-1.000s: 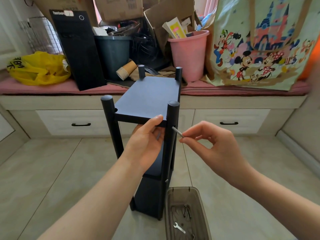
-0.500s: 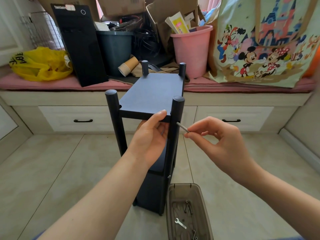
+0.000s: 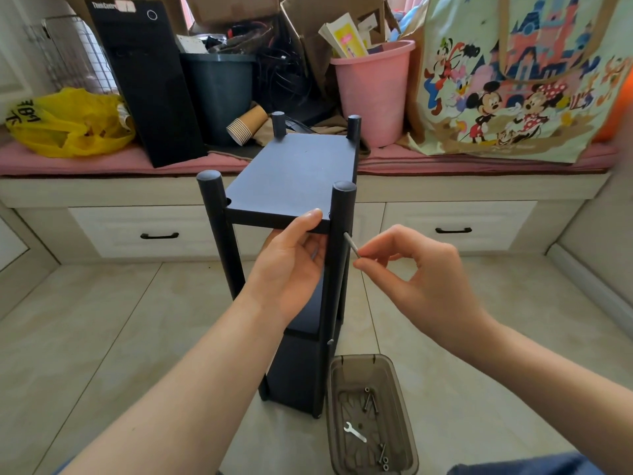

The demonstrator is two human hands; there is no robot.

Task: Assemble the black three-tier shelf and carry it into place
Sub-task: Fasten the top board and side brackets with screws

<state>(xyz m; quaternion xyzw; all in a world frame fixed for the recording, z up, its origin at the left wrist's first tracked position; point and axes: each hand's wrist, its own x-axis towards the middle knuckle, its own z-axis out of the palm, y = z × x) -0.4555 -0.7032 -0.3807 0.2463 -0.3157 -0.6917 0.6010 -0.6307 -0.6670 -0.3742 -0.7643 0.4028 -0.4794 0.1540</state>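
Now, left grip [image 3: 291, 265] on shelf [image 3: 294, 173], bolt [image 3: 351, 245] (right grip [image 3: 421, 269]) at post [image 3: 340, 214]

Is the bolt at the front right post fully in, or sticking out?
Sticking out: most of the bolt shaft shows, its tip at the side of the post, its outer end pinched by the right hand.

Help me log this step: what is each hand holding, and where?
Right hand pinches the bolt by its outer end; left hand grips the top board by its front edge.

The black computer tower [image 3: 147, 80] reads "ThinkCentre"; the yellow bag [image 3: 68, 121] bears black print, possibly numerals.
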